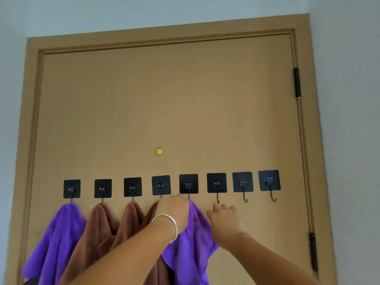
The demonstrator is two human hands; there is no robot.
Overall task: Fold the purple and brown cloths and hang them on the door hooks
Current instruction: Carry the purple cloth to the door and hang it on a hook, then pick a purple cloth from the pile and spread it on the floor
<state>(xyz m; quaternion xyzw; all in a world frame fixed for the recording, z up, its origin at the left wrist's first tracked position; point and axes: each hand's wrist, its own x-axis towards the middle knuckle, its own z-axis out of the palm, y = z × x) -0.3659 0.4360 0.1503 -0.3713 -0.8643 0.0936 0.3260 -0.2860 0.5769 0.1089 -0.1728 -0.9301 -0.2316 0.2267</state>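
Purple cloth (pixel 191 239) at fifth hook (pixel 188 187) — left hand (pixel 173 210) grips its top, hiding the hook tip. Right hand (pixel 225 221) beside it, fingers loose, holding nothing. Brown cloth (pixel 151 214) on fourth hook mostly hidden behind left arm; cloth bottoms cut off.

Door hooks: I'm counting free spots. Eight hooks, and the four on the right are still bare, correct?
Not quite: only three hooks on the right are bare. The head view shows eight, and the fifth hook already carries the purple cloth the left hand grips.
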